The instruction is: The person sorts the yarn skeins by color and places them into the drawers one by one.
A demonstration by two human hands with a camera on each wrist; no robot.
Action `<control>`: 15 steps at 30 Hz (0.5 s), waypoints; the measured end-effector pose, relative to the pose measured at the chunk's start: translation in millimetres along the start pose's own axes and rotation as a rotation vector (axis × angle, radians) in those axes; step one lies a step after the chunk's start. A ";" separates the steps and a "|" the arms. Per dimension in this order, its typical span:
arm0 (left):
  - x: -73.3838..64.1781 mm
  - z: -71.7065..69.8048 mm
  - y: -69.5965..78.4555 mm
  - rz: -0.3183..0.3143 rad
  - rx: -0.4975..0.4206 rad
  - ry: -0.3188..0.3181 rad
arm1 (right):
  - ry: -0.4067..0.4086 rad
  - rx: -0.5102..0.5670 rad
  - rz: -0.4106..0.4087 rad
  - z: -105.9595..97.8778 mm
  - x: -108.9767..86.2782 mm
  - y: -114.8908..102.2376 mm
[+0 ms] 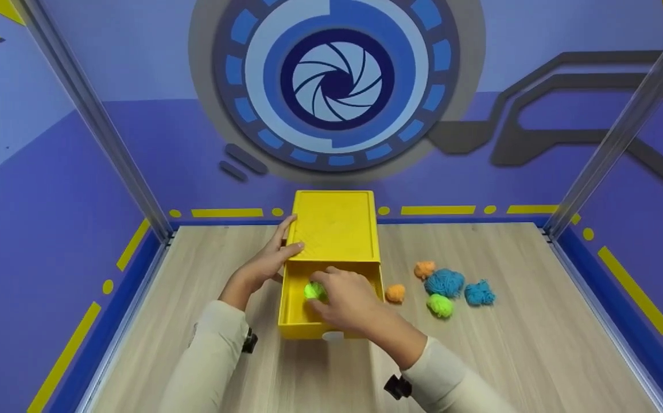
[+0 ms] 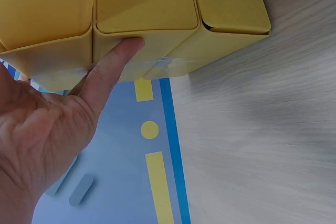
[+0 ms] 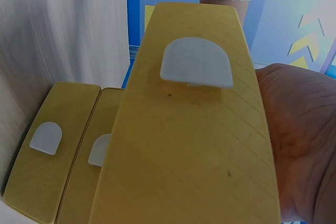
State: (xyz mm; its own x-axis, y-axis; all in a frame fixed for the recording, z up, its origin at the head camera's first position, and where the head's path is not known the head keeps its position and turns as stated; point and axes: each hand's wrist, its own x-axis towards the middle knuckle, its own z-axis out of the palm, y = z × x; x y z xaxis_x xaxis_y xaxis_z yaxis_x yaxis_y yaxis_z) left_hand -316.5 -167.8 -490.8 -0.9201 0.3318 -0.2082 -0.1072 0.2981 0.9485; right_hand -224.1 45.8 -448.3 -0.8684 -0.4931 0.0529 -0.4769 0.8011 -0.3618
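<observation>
A small yellow drawer unit (image 1: 336,223) stands on the table with its top drawer (image 1: 294,330) pulled out. My right hand (image 1: 347,295) reaches into that drawer, thumb and fingers around a bright green yarn ball (image 1: 313,291). The right wrist view shows the drawer front with its white tab (image 3: 197,62) and part of my palm (image 3: 296,140); the ball is hidden there. My left hand (image 1: 265,261) rests against the unit's left side. In the left wrist view its thumb (image 2: 107,74) lies straight against the yellow side wall.
Right of the unit lie two orange yarn balls (image 1: 395,293), two blue yarn balls (image 1: 445,283) and another green yarn ball (image 1: 440,306). Two lower drawers (image 3: 44,150) are closed. Blue printed panels (image 1: 136,143) border the wooden table (image 1: 526,344).
</observation>
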 end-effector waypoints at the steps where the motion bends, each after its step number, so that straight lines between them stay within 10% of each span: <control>1: 0.0 -0.1 -0.1 0.000 0.000 -0.001 | -0.012 0.007 0.002 1.0 1.5 -0.8; 15: -0.1 -1.1 0.5 -0.012 0.018 -0.006 | -0.144 0.153 0.045 7.1 13.3 -4.2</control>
State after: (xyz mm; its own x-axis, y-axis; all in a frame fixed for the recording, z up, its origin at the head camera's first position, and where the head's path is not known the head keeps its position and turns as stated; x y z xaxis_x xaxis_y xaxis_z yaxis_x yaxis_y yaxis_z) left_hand -316.9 -168.7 -490.1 -0.9165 0.3332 -0.2214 -0.1118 0.3180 0.9415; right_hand -232.7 33.4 -452.7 -0.8547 -0.5102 -0.0956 -0.4025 0.7677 -0.4987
